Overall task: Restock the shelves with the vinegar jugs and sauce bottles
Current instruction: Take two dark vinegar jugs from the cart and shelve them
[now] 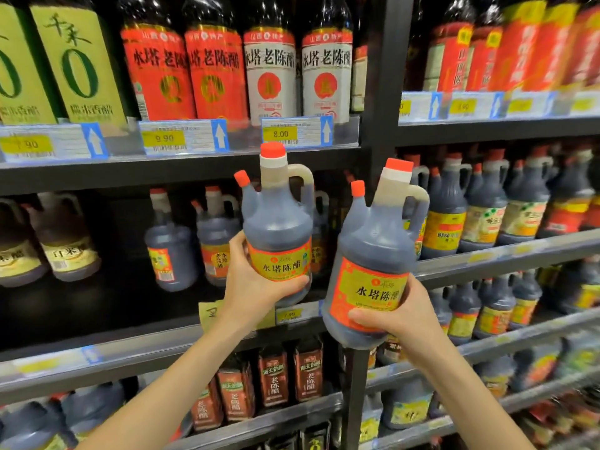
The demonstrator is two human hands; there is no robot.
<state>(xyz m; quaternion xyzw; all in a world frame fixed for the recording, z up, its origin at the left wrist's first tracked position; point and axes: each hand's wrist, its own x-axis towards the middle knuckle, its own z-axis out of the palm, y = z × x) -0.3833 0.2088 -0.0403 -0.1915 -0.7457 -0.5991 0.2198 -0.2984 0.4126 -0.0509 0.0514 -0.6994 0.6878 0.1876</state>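
Note:
I hold two dark vinegar jugs with red caps and orange-yellow labels in front of the shelves. My left hand (251, 280) grips the base of the left jug (277, 225), which stands upright before the middle shelf (136, 349). My right hand (394, 315) grips the lower part of the right jug (373, 254), tilted slightly right in front of the black upright post (384, 92). Two matching jugs (191, 241) stand deeper on that middle shelf, with a dark gap to their left.
Tall red and white labelled vinegar bottles (269, 73) fill the top shelf above price tags (297, 133). Pale vinegar jugs (65, 241) sit at the middle left. The right bay holds rows of dark jugs (480, 206). Brown-labelled bottles (289, 375) stand on the lower shelf.

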